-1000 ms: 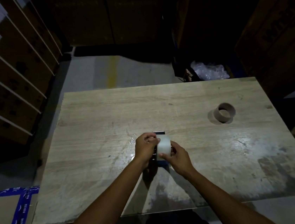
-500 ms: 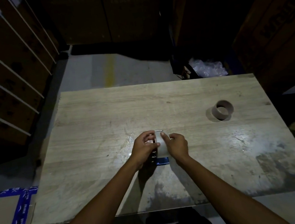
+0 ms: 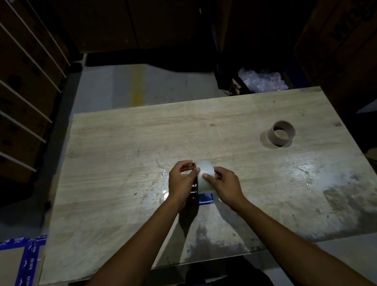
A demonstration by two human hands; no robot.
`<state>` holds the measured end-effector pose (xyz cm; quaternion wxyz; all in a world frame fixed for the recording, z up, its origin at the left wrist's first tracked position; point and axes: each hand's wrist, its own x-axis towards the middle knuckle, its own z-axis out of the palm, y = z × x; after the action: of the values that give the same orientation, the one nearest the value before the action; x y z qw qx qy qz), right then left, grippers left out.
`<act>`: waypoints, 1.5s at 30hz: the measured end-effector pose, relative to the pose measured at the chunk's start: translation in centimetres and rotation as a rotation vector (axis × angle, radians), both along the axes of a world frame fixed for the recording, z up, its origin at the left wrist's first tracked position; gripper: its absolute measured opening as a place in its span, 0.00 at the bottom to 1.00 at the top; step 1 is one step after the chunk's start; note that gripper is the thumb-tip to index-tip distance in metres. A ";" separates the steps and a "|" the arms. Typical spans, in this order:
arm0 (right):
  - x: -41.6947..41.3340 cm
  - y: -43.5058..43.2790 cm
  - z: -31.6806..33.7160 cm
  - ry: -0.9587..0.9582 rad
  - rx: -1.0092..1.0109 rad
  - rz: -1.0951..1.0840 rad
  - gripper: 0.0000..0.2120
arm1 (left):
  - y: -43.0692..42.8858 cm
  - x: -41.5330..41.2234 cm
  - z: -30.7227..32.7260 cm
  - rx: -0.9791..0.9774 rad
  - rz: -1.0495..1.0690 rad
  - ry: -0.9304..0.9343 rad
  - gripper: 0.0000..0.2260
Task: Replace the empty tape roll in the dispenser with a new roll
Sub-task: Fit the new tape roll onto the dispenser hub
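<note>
Both hands, left (image 3: 181,184) & right (image 3: 225,185), fingers closed round new tape roll (image 3: 205,175) on dispenser (image 3: 205,198); empty core (image 3: 281,133) at 2 o'clock on worktop (image 3: 118,151).

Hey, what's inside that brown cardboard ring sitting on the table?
Nothing visible: the brown cardboard ring stands on end on the pale wooden table, and only its dark inner wall shows. The near wall covers the lowest part of the inside, so that patch stays unseen.

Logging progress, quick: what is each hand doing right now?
Left hand: closed on the dispenser.
Right hand: gripping the new tape roll.
</note>
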<state>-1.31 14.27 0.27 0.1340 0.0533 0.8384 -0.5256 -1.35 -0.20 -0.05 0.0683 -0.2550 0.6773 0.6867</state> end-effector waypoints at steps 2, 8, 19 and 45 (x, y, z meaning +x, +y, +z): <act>-0.7 -0.8 0.1 -0.027 0.097 -0.095 0.15 | 0.3 0.4 0.0 -0.019 0.036 -0.003 0.09; -1.7 -2.1 0.3 -0.084 0.121 -0.233 0.18 | 1.0 1.4 -0.2 -0.191 -0.078 0.082 0.13; 0.4 0.7 -0.7 0.024 0.028 0.143 0.22 | 0.9 1.2 0.2 -0.135 -0.055 0.071 0.13; 0.4 -1.5 1.3 0.219 0.327 -0.046 0.22 | -0.2 1.5 0.3 -0.181 -0.144 0.179 0.17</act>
<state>-0.89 12.78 1.52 0.0196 0.0359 0.9207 -0.3881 0.16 -0.41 0.25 0.0335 -0.1486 0.7563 0.6363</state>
